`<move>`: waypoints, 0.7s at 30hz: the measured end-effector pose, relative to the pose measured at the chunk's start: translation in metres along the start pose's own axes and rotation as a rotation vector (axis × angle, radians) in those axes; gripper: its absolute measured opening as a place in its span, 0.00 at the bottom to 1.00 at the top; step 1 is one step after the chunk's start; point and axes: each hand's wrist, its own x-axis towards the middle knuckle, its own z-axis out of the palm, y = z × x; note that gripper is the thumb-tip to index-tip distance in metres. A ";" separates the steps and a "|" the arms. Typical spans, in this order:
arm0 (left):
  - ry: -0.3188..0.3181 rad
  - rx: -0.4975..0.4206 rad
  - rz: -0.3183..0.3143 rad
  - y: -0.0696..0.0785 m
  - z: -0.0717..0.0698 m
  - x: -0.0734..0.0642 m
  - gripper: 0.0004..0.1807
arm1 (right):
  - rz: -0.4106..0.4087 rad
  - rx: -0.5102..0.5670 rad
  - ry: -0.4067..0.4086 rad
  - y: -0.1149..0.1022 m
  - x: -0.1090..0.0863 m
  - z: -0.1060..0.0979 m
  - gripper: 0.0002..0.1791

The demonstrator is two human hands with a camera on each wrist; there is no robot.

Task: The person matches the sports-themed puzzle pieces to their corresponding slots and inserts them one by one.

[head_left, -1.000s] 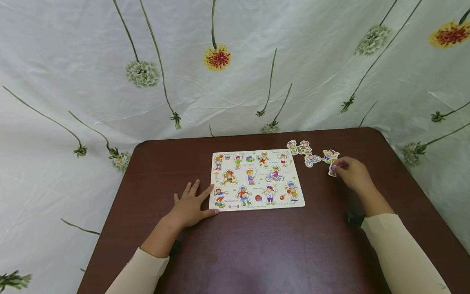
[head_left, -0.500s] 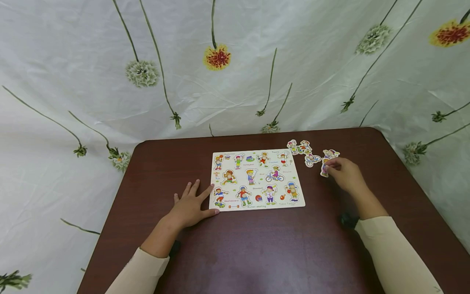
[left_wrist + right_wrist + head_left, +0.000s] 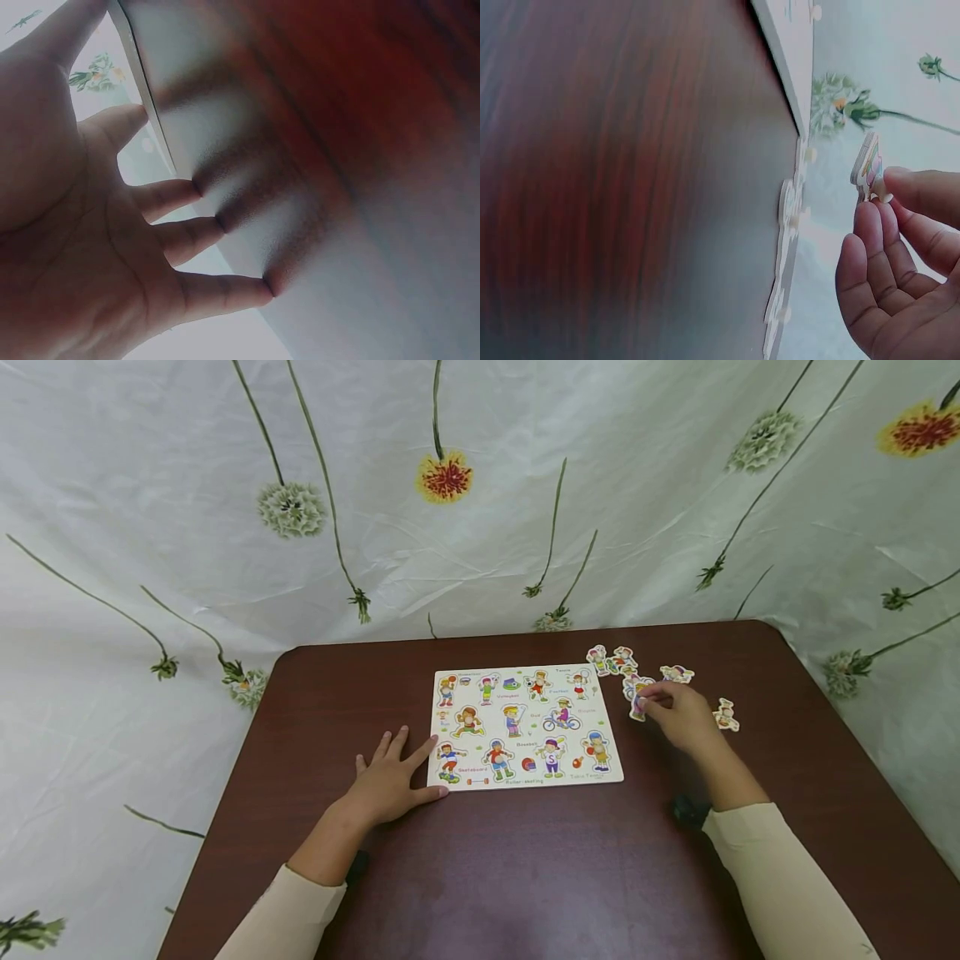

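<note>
A white puzzle board printed with children playing sports lies on the table. My left hand is spread at its left edge, thumb and forefinger touching the rim; the left wrist view shows the same straight fingers. Right of the board, my right hand pinches a puzzle piece between thumb and fingers. In the right wrist view that puzzle piece is tilted and held off the table. In the head view it partly covers another piece behind it.
Two puzzle pieces lie by the board's top right corner. One more piece is behind my right hand, and another piece lies to its right. The dark table meets a flowered cloth at its far edge.
My right hand has moved left toward the board with the pinched puzzle piece. A piece right of the hand has come into sight. My left hand has stayed put.
</note>
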 end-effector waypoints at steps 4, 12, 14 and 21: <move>0.000 0.000 0.000 0.001 0.000 0.000 0.49 | 0.000 0.009 -0.011 -0.007 0.001 0.007 0.11; -0.004 -0.005 0.000 0.002 -0.001 0.000 0.48 | -0.008 0.062 -0.049 -0.021 0.004 0.025 0.11; -0.004 -0.006 0.001 0.002 -0.001 0.000 0.48 | -0.003 0.072 -0.055 -0.025 0.004 0.031 0.11; -0.001 0.003 0.004 0.000 0.000 0.002 0.49 | 0.008 0.099 -0.095 -0.045 0.006 0.050 0.10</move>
